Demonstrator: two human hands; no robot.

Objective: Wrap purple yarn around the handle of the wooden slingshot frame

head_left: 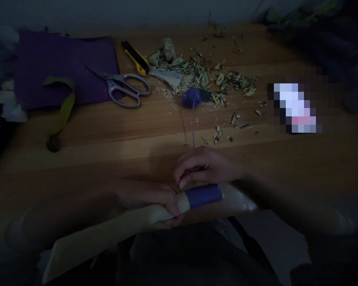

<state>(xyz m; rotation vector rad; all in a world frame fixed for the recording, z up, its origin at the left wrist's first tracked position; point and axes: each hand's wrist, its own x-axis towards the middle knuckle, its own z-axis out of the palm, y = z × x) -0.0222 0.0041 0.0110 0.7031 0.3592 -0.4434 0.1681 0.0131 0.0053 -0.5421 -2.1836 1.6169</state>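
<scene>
Purple thread [193,133] runs from its ball [191,97] toward the right hand [205,163], whose fingertips meet in a pinch, seemingly on that thread. From the head view, I see the left hand [153,193] curled around the narrow part of a wooden stick [113,225] at the table's [92,133] near edge. Purple wrapping [204,197] covers the stick's end; the pale wood beside it is bare. I'd judge the covered stretch done, the thread not yet cut free; scissors [113,77] lie well apart.
</scene>
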